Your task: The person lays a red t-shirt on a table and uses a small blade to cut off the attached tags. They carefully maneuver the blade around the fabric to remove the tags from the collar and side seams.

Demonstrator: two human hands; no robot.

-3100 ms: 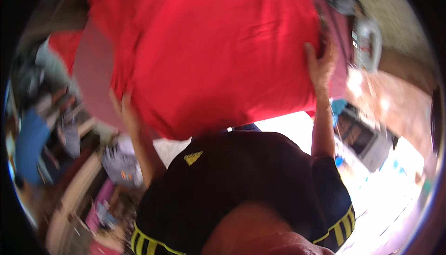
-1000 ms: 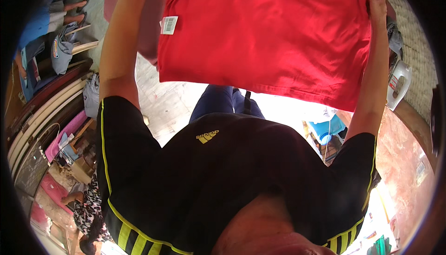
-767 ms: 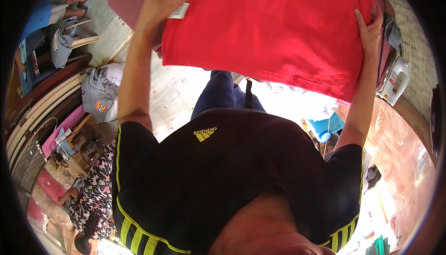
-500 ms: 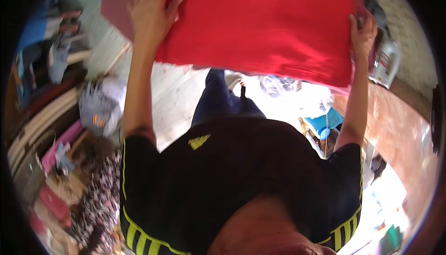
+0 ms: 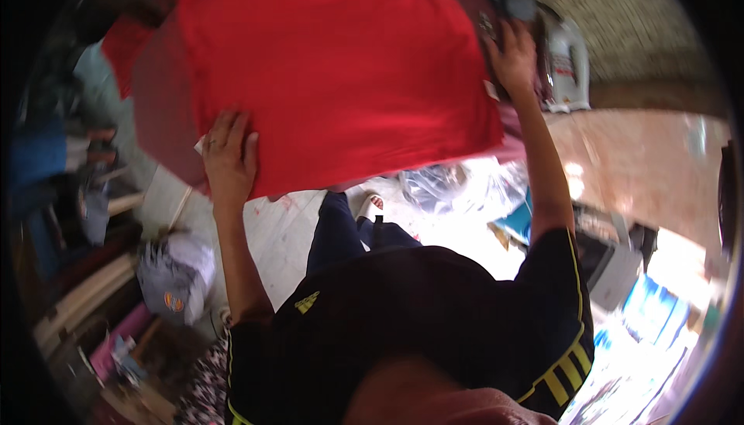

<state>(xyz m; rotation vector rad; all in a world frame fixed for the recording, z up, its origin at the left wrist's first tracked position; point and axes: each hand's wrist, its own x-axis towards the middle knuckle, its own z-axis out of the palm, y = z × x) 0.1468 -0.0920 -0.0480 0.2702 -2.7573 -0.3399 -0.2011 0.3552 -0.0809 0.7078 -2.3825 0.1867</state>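
Note:
A red cloth (image 5: 333, 76), perhaps a garment, lies spread over a mauve-covered surface (image 5: 161, 92). My left hand (image 5: 230, 161) rests nearly flat on its near left edge, fingers stretched forward, with a bit of white showing beside them. Just past the cloth's right edge, my right hand (image 5: 513, 59) is open with its fingers spread on or close to the surface. A small white tag (image 5: 491, 90) shows at that edge, beside my right thumb. The cloth's far end runs out of the picture.
A white jug with a handle (image 5: 572, 68) stands right of my right hand. Further right is a brown wooden tabletop (image 5: 643, 161). Clear plastic (image 5: 465, 192) lies below the near edge. On the left are a grey bundle (image 5: 177, 274) and wooden pieces (image 5: 85, 301).
The view has shifted and turned. My left hand now lies lower along the cloth's near left edge. My right hand has moved forward along the right side, fingers spread.

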